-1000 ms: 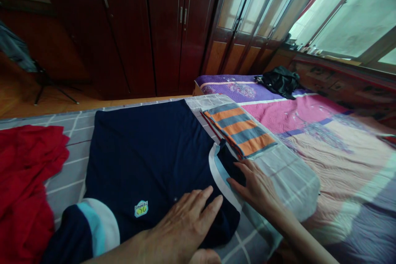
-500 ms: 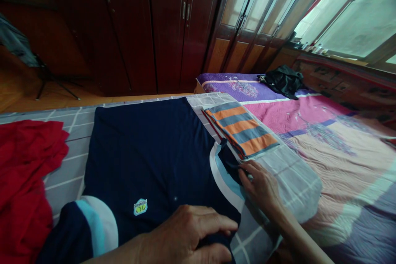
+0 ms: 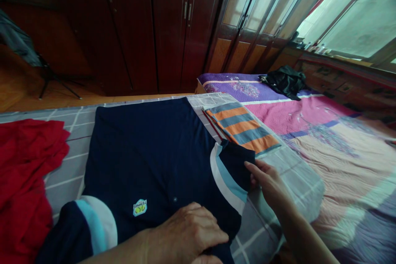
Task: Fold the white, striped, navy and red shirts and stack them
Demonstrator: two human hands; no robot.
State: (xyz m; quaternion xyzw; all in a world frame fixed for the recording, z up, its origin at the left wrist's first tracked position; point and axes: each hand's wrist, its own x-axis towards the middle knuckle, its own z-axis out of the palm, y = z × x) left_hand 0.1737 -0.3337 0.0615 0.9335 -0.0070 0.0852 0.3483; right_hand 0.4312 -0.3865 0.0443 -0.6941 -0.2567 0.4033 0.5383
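Observation:
A navy blue T-shirt (image 3: 139,152) lies spread on the bed, its hem toward the wardrobe. It has white and light-blue sleeve bands and a small tennis badge (image 3: 140,207). My left hand (image 3: 192,233) rests on the shirt near the collar end, palm down, thumb apart from the fingers and dark fabric between them. At the right sleeve (image 3: 236,163), my right hand (image 3: 267,175) pinches the outer edge between thumb and fingers. That sleeve lies spread flat toward the right. The other sleeve (image 3: 69,227) is at lower left, untouched.
Left of the shirt is a crumpled red cloth (image 3: 27,173). A folded orange-and-grey striped garment (image 3: 244,126) lies just beyond the right sleeve. A black garment (image 3: 284,81) sits on the colourful bedspread (image 3: 309,132). Dark wardrobes (image 3: 133,29) line the far side; a tripod (image 3: 52,76) stands left.
My right hand has drawn the sleeve edge outward to the right, so the sleeve now lies unfolded and partly covers the striped garment's corner. My left hand has shifted slightly left.

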